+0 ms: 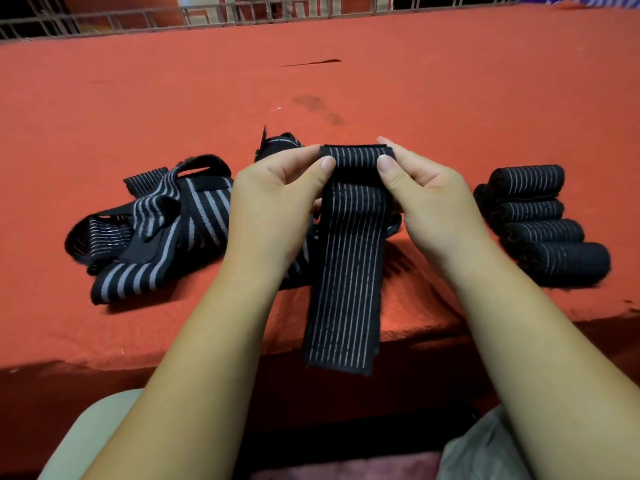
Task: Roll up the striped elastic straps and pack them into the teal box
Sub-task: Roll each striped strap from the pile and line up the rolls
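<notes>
A black strap with thin pale stripes (346, 271) hangs down over the table's front edge, its top end folded over. My left hand (273, 202) pinches that folded end on its left side and my right hand (429, 202) pinches it on its right. A loose heap of unrolled striped straps (156, 223) lies on the red cloth to the left. Several rolled straps (543, 223) lie side by side to the right. No teal box is in view.
The table is covered with a red cloth (346, 88). A metal wire rail (207, 15) runs along its far edge. The table's front edge (138, 358) lies close to my body, with my lap below it.
</notes>
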`<state>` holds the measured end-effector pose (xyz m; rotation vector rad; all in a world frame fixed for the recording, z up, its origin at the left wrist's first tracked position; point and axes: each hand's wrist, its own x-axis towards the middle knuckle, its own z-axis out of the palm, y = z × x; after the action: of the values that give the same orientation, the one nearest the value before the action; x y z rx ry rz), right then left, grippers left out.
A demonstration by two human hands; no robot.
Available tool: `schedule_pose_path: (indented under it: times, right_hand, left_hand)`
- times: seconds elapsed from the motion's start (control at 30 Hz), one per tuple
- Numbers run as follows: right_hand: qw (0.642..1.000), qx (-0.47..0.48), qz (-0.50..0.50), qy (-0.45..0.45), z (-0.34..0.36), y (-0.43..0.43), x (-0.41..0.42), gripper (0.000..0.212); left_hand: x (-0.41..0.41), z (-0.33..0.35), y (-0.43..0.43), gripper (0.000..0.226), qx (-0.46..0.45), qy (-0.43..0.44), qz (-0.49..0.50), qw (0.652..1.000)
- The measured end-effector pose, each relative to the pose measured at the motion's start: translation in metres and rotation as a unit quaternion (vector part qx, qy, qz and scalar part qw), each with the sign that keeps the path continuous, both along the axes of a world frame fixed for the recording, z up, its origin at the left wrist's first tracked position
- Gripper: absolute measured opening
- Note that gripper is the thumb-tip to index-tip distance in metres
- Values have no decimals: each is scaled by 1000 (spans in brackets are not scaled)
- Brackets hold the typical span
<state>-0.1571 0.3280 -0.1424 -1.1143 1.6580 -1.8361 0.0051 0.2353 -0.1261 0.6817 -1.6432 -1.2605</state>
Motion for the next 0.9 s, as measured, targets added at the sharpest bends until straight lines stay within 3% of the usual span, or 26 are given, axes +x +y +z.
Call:
schedule_pose_path:
  times: [0.37, 0.53, 0.9]
  right_hand:
    - [999, -26, 33, 25, -3, -4, -2, 30]
    - [998, -31, 56, 28, -5, -6, -2, 33]
    - [997, -37, 73, 1, 0, -7, 6, 32]
  left_hand:
    - [8, -1, -6, 16, 68, 23, -31, 997]
    - [13, -2, -11, 33, 42, 0, -30, 999]
    - [18, -9, -19, 30, 6, 20, -54, 998]
